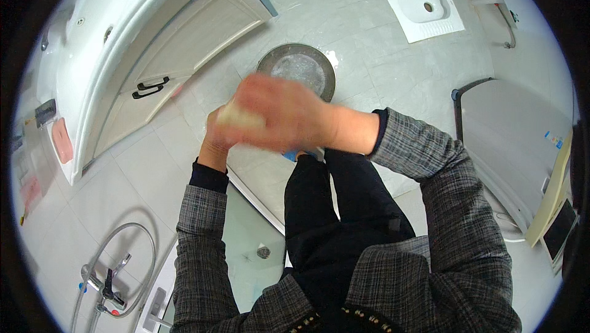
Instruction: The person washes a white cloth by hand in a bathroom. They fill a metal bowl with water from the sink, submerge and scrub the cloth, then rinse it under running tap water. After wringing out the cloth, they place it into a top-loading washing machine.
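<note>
My hands are together, blurred by motion, in front of my legs. Between them is a pale yellow object [240, 118], possibly a cloth or sponge; the blur hides its exact kind. My right hand [290, 112] is closed over it from the right. On the other side, my left hand [220, 132] grips it and is partly hidden by the right one. Just beyond them a round dark-rimmed basin [328, 68] stands on the tiled floor, with what looks like water inside. My hands cover its near edge.
A white washbasin cabinet [203, 29] with black handles lies to the left. A squat toilet [421, 8] is set in the floor at far right. A shower mixer [108, 287] with hose is at lower left. A grey-white appliance [511, 135] stands right. Water spots the floor [359, 33].
</note>
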Demonstrator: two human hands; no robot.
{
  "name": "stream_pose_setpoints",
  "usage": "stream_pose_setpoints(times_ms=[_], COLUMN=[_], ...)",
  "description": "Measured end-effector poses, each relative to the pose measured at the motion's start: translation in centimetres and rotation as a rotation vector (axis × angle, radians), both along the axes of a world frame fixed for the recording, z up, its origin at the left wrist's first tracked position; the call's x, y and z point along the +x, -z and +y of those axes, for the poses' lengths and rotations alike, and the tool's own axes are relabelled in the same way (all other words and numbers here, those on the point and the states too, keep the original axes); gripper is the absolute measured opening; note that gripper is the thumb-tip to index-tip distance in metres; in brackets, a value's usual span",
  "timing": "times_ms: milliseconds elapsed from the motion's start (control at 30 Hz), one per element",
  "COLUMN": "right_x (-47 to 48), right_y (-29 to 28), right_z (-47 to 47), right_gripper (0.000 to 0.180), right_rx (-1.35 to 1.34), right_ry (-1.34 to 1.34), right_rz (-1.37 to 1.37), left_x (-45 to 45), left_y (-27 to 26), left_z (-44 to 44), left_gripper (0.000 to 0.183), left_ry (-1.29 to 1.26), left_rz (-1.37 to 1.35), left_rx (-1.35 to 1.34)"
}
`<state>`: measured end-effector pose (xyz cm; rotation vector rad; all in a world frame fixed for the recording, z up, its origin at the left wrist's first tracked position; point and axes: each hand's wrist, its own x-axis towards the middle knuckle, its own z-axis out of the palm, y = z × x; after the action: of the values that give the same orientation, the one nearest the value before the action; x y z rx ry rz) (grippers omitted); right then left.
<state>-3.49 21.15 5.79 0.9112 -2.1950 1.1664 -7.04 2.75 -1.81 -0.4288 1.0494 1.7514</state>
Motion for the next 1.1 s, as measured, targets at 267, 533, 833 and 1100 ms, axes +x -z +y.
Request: stream_pose_setpoints(times_ms=[267,533,833,1100], right_x=[2.3,4.5,7.0,5.4], right_y=[-4.4,-4.3,1.6,4.8], right_z=[-0.5,1.0,2.6,1.9], right_gripper=[0.022,0.024,0.024,0.006], right_rx=[-0.049,-0.471,-0.690,-1.501], right_ry=[-0.414,-0.120,0.537,0.547], right_rz=[0.246,-0.439,-0.428,-1.081], left_x=[3.0,4.3,2.2,2.3], left_y=[-5.9,-7.0,-6.3,-10.6], left_z=[2.3,2.6,1.9,4.7], left_gripper=[0.041,0.030,0.029,0.016], left_ry=[0.118,-0.254,-0.477,-0.377], left_rz=[-0.173,0.000,0.446,0.945], left_rx=[-0.106,-0.045,-0.321,-0.432])
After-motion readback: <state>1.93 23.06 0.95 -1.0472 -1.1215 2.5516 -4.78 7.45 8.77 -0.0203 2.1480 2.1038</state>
